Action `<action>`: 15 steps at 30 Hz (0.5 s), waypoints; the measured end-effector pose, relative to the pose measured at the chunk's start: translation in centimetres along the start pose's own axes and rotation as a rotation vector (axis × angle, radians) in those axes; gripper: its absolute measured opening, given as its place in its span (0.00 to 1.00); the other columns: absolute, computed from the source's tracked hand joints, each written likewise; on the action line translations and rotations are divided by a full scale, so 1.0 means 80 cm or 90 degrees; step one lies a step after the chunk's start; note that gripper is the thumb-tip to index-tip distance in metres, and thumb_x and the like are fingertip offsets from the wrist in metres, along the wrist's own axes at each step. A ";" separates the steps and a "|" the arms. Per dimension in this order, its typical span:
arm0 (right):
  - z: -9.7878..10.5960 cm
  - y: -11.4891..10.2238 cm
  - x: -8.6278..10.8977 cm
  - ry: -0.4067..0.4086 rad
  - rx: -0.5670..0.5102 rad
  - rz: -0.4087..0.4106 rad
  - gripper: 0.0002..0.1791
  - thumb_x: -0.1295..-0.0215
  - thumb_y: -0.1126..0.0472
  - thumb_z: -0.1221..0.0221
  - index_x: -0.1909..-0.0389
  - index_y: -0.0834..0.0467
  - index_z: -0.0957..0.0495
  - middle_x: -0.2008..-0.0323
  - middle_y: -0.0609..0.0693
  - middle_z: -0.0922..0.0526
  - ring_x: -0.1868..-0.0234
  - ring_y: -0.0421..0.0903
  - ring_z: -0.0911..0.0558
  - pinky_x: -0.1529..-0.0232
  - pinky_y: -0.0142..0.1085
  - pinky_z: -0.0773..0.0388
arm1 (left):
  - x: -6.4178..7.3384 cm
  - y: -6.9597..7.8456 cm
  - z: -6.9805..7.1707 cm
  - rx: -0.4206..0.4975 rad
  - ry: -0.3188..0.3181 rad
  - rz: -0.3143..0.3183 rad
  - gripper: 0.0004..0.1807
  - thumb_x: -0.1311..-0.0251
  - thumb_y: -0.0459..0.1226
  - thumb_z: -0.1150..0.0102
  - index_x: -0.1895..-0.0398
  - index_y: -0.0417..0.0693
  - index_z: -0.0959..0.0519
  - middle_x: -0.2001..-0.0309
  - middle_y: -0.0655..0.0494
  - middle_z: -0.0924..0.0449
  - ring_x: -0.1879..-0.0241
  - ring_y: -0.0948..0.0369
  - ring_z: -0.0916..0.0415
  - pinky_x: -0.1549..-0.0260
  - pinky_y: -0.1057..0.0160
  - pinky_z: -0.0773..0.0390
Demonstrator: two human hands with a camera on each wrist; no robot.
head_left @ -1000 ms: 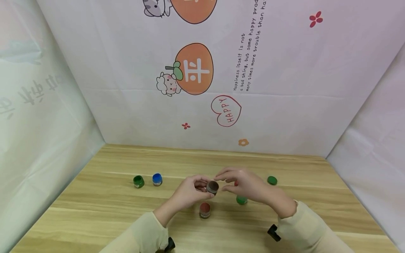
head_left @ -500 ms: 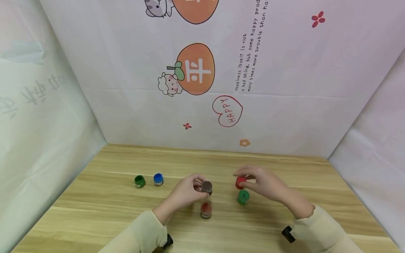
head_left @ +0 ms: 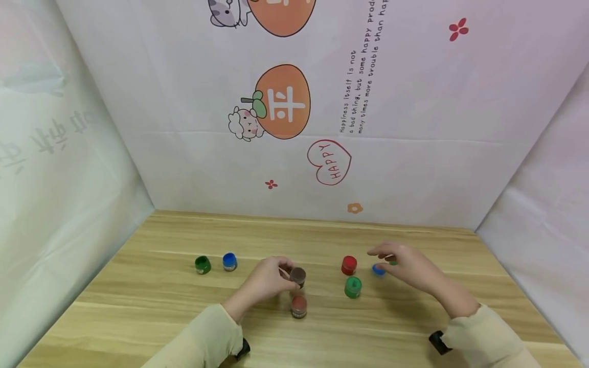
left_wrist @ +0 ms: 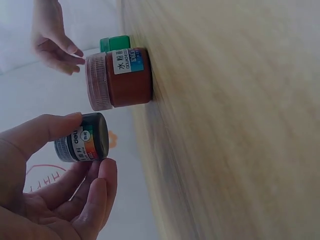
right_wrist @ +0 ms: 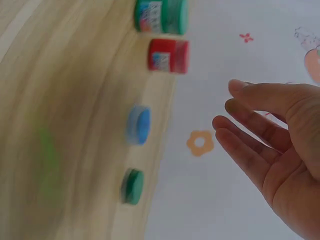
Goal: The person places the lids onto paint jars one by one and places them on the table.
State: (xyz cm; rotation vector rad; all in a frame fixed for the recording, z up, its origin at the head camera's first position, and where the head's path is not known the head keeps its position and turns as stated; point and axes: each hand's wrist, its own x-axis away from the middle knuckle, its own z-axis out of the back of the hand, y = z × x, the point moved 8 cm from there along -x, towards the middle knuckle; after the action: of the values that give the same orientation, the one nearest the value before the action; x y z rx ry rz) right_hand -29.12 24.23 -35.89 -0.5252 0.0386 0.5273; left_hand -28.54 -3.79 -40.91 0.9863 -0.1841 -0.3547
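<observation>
My left hand (head_left: 269, 278) pinches a small dark brown paint jar (head_left: 298, 276) between thumb and fingers. In the left wrist view this paint jar (left_wrist: 82, 137) lies sideways to the camera, its printed label showing. Just in front of it stands a reddish-brown paint jar (head_left: 298, 307) with a clear lid. My right hand (head_left: 409, 265) hovers over a blue lid (head_left: 378, 270), partly covering it in the head view. From the right wrist, the right hand (right_wrist: 280, 140) shows extended, slightly bent fingers with nothing between them, apart from the blue lid (right_wrist: 139, 125).
A red jar (head_left: 349, 265) and a green jar (head_left: 353, 287) stand between the hands. Behind the right hand lies a green lid (right_wrist: 132, 186). At the left are an uncovered green jar (head_left: 202, 264) and a blue jar (head_left: 229, 261). White printed sheets (head_left: 395, 174) wall the wooden table.
My right hand has moved away from the dark brown jar, rightward past the red jar to over the blue lid. The left hand has shifted its jar slightly left.
</observation>
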 end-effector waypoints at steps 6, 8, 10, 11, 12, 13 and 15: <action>-0.008 0.021 0.000 -0.025 0.020 -0.017 0.14 0.37 0.72 0.33 0.50 0.66 0.15 0.51 0.60 0.15 0.54 0.57 0.16 0.54 0.50 0.17 | -0.004 -0.005 0.001 -0.012 -0.004 0.004 0.17 0.48 0.31 0.23 0.54 0.40 0.15 0.63 0.57 0.17 0.65 0.62 0.20 0.62 0.60 0.19; -0.010 0.030 0.001 -0.033 0.025 -0.028 0.14 0.38 0.73 0.33 0.51 0.66 0.15 0.51 0.61 0.14 0.55 0.57 0.15 0.56 0.49 0.16 | -0.006 -0.007 0.000 -0.015 -0.007 0.006 0.16 0.48 0.30 0.23 0.55 0.40 0.14 0.64 0.57 0.17 0.65 0.63 0.20 0.62 0.61 0.19; -0.012 0.037 0.001 -0.037 0.030 -0.035 0.13 0.38 0.73 0.33 0.52 0.67 0.15 0.52 0.62 0.15 0.56 0.57 0.15 0.57 0.49 0.16 | -0.007 -0.009 -0.001 -0.022 -0.010 0.005 0.16 0.49 0.29 0.23 0.56 0.40 0.14 0.65 0.57 0.17 0.66 0.63 0.19 0.63 0.62 0.19; -0.012 0.040 0.000 -0.037 0.033 -0.036 0.13 0.38 0.73 0.33 0.52 0.67 0.15 0.52 0.62 0.14 0.56 0.57 0.15 0.58 0.48 0.16 | -0.008 -0.010 -0.002 -0.026 -0.012 0.004 0.16 0.50 0.29 0.23 0.57 0.40 0.14 0.65 0.57 0.17 0.66 0.63 0.19 0.63 0.62 0.19; -0.013 0.042 0.000 -0.038 0.036 -0.038 0.13 0.38 0.74 0.34 0.52 0.67 0.15 0.53 0.62 0.14 0.57 0.57 0.15 0.58 0.48 0.16 | -0.008 -0.010 -0.002 -0.029 -0.013 0.002 0.16 0.50 0.28 0.23 0.57 0.40 0.14 0.65 0.57 0.16 0.66 0.63 0.19 0.63 0.62 0.19; -0.014 0.045 0.000 -0.039 0.039 -0.037 0.13 0.39 0.74 0.34 0.52 0.67 0.15 0.53 0.62 0.15 0.57 0.57 0.15 0.59 0.48 0.16 | -0.009 -0.011 -0.003 -0.035 -0.013 0.002 0.15 0.50 0.28 0.23 0.57 0.39 0.14 0.65 0.57 0.16 0.66 0.63 0.19 0.63 0.62 0.19; -0.017 0.048 0.000 -0.040 0.043 -0.040 0.13 0.39 0.74 0.35 0.52 0.67 0.15 0.53 0.62 0.14 0.57 0.57 0.15 0.59 0.48 0.16 | -0.010 -0.013 -0.004 -0.046 -0.014 0.003 0.15 0.50 0.28 0.23 0.58 0.40 0.14 0.65 0.57 0.16 0.66 0.63 0.19 0.63 0.62 0.19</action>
State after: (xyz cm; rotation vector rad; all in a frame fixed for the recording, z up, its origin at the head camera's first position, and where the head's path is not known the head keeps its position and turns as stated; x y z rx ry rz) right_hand -30.90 26.37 -38.89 -0.4417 -0.0203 0.4800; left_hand -29.37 -3.76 -41.94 0.9108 -0.1920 -0.3664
